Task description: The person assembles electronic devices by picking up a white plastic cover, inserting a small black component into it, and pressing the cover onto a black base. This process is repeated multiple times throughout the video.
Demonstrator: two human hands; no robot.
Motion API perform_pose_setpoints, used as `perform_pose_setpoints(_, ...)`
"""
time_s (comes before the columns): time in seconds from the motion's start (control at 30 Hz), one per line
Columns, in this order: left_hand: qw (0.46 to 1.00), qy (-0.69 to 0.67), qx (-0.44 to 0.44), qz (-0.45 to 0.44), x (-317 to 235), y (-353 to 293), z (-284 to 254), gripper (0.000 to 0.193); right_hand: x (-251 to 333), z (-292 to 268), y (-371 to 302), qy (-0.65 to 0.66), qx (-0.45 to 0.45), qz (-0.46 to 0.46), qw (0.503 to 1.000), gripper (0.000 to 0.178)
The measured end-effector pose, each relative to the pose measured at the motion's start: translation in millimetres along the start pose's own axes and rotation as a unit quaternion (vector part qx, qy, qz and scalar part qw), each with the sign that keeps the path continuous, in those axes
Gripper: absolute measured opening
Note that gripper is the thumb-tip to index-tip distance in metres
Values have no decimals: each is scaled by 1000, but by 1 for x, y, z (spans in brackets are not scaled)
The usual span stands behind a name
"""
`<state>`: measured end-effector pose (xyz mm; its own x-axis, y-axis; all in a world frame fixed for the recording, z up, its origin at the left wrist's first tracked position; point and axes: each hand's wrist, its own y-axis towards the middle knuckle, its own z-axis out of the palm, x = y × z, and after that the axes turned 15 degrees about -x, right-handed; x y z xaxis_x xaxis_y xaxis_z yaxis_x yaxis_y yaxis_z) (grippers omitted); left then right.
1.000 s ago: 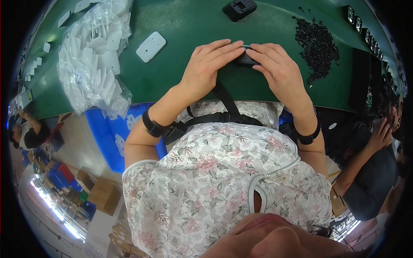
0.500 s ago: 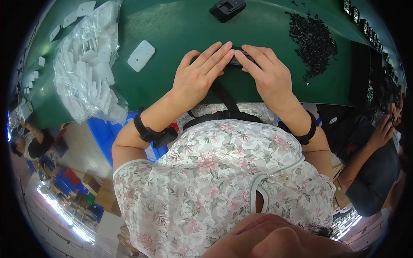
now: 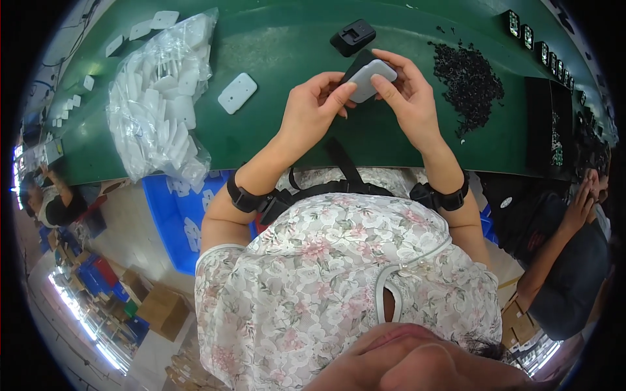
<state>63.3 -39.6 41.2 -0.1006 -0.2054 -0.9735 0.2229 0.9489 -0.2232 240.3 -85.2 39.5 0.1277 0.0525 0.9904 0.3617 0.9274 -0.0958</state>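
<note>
Above the green table, both my hands hold one black housing (image 3: 358, 64) with a pale grey-white rounded plate (image 3: 373, 79) on its upper face. It is tilted, with the pale face toward me. My left hand (image 3: 313, 107) pinches its lower left side, thumb on the plate's edge. My right hand (image 3: 412, 96) grips the right side, thumb pressed on the plate and fingers wrapped behind. Just beyond them a black boxy device (image 3: 353, 37) with a recess in its top sits on the table. A loose white plate (image 3: 237, 93) with small holes lies to the left.
A clear plastic bag (image 3: 140, 120) of white plates covers the table's left side. Small black parts (image 3: 466, 85) lie heaped at the right, before a black box (image 3: 540, 124). Several black units (image 3: 528, 39) line the far right. A blue bin (image 3: 163, 221) stands below the table edge.
My hands have lifted the black piece off the table and tilted it, so its pale plate now shows. My right thumb now presses on that plate. The whole view has shifted slightly.
</note>
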Motion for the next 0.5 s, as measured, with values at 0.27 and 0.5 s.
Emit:
perform_pose_setpoints(0.27, 1000, -30, 1, 8, -17, 3, -5, 35, 5, 21, 18, 9, -10, -57, 998, 37)
perform_pose_setpoints(0.5, 993, -95, -30, 64, -39, 13, -15, 39, 29, 30, 34, 45, 35, -64, 996, 33)
